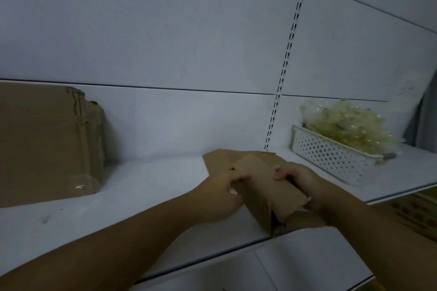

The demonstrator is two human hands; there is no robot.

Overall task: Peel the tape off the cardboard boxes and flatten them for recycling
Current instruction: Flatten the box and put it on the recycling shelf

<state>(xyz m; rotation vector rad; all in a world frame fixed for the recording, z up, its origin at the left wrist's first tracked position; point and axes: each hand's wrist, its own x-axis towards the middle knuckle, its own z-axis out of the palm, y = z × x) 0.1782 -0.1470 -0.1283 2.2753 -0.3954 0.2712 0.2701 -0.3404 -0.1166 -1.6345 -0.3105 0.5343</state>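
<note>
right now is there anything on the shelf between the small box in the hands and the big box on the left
Nothing visible. Both the left hand and right hand grip the small box, and the bare white shelf runs clear to the big box. The white basket sits off to the right.

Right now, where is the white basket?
In the head view the basket sits on the right end of the shelf against the back wall, right of the small box that both hands hold.
</note>
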